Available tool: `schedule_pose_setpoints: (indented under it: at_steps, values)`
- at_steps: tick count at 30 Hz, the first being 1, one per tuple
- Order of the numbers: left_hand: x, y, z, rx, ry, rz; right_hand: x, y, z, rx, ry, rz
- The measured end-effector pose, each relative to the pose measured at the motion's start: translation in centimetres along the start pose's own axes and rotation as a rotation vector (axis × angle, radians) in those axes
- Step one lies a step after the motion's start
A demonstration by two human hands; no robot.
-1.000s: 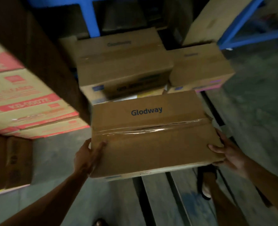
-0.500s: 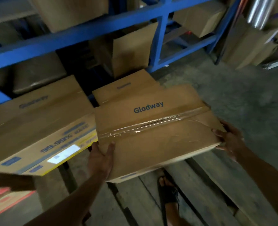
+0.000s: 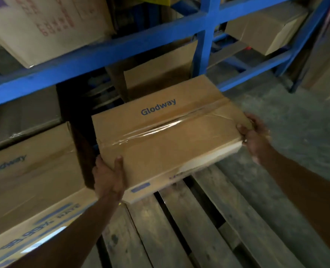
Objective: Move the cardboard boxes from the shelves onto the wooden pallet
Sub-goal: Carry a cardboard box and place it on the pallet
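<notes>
1. Cardboard box marked "Glodway" (image 3: pixel 166 136), taped along its top seam, is held level above the far end of the wooden pallet (image 3: pixel 208 219); whether its underside touches the slats cannot be told.
2. Left hand (image 3: pixel 109 176) grips the near left corner, thumb on top, fingers hidden under the edge. Right hand (image 3: pixel 254 132) grips the right end, fingers curled over the top edge.
3. Opposite-corner hold likely keeps the wide, flat load from tipping while it is lowered.
4. Second Glodway box (image 3: pixel 28 182) lies at the left, just beside the held one; probably the new box is meant to go beside it.
5. Blue shelf frame (image 3: pixel 121 49) behind holds more cartons.
</notes>
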State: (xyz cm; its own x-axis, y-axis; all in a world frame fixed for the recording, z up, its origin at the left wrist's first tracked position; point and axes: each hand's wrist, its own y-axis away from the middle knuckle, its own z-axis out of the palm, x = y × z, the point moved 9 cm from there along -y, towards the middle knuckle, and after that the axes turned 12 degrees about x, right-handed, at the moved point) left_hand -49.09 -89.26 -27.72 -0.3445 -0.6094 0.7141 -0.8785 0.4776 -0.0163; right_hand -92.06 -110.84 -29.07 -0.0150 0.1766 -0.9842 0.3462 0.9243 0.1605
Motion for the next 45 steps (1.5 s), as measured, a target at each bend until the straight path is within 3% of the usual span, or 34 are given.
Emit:
schedule_pose_setpoints:
  at_steps: [4,8,12,18,22,26,29,36,42,43,45]
  values:
    - [-0.4,-1.3,2.4,-0.097,-0.154,0.109,3.0,-0.8,8.1,-0.236,0.265,-0.067]
    - [-2.0,-0.8,5.4,-0.283,-0.53,0.311,5.3,-0.6,9.5,-0.271,0.378,-0.118]
    - [-1.8,-1.8,4.9,-0.167,-0.55,0.431,5.6,-1.5,10.5,-0.291,0.383,-0.098]
    - [-2.3,-4.0,5.0,-0.161,-0.638,0.384,4.8,-1.7,14.5,-0.317,0.523,-0.157]
    - [-2.5,-4.1,5.3,-0.254,-0.658,0.302,5.0,-0.9,14.3,-0.288,0.629,-0.154]
    - [-2.2,-4.7,5.1,-0.363,-0.718,0.332,4.1,1.2,13.9,-0.209,0.746,-0.163]
    - [-1.9,-5.1,4.5,-0.429,-0.707,0.344,3.4,3.9,14.7,-0.238,0.835,-0.236]
    - [-0.9,-2.8,-1.0,-0.428,-0.467,0.399,-0.3,13.6,16.1,-0.412,0.743,-0.256]
    - [-1.7,-1.8,-12.1,-0.446,-0.355,0.43,-7.1,25.8,17.6,-0.574,0.531,-0.203]
    - [-1.3,-2.1,-17.8,-0.423,-0.347,0.457,-10.8,30.4,18.3,-0.582,0.517,-0.225]
    - [-1.6,-2.2,-21.8,-0.411,-0.332,0.465,-12.9,34.6,19.1,-0.617,0.487,-0.214]
